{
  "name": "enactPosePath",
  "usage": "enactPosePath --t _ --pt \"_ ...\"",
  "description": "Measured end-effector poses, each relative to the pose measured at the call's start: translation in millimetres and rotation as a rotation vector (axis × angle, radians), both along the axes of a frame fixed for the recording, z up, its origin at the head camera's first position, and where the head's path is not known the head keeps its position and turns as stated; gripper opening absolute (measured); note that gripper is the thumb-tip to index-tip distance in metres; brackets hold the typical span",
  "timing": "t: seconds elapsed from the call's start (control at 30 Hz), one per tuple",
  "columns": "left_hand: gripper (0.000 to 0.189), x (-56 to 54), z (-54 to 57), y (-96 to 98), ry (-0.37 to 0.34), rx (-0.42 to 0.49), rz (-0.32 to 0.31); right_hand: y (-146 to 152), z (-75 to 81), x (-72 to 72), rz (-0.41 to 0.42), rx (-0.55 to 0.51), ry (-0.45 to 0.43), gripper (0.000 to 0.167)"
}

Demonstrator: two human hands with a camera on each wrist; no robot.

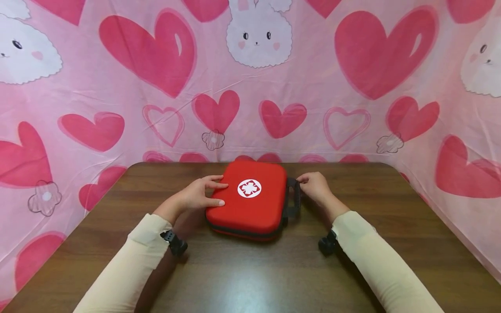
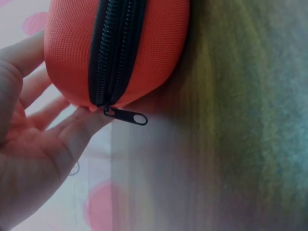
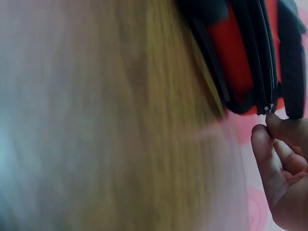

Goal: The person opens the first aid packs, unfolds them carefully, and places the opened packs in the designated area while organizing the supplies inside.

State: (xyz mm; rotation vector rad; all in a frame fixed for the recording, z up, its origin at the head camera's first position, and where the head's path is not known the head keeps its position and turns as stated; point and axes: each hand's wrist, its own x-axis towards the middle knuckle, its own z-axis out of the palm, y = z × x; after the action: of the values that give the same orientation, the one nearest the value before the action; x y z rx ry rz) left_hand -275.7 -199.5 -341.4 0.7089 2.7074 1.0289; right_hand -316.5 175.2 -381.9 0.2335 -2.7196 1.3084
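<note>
A red first-aid case with a white cross emblem lies flat on the wooden table. My left hand rests on its left side, fingers and thumb spread and mostly straight over the lid. In the left wrist view, a black zipper pull hangs from the closed zipper beside that hand. At the right side, my right hand is by the black handle. The right wrist view shows its thumb and forefinger pinching at the zipper sliders, the pull mostly hidden by the fingertips.
The brown table reaches back to a pink cloth with hearts and rabbits, which also hangs at both sides. Black wrist cameras sit under both cream sleeves.
</note>
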Motion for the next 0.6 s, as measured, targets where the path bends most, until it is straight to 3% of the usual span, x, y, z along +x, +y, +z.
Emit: enactPosePath --t 0.1,0.23,0.43,0.6 --pt "0.057 -2.3 0.4 -1.6 -0.015 0.007 -0.022 4.8 0.4 -0.7 0.020 -0.048 -0.049 0.018" --pt "0.050 -7.2 -1.5 -5.3 0.008 0.029 0.013 9.1 1.6 0.6 0.064 -0.081 -0.099 0.014" --pt "0.027 -15.7 -3.9 -14.4 0.163 0.006 0.154 8.4 2.9 6.8 0.171 -0.169 -0.228 0.015" --pt "0.021 -18.4 -5.5 -19.8 0.280 -0.050 0.200 2.7 1.8 14.9 0.249 -0.178 -0.260 0.013"
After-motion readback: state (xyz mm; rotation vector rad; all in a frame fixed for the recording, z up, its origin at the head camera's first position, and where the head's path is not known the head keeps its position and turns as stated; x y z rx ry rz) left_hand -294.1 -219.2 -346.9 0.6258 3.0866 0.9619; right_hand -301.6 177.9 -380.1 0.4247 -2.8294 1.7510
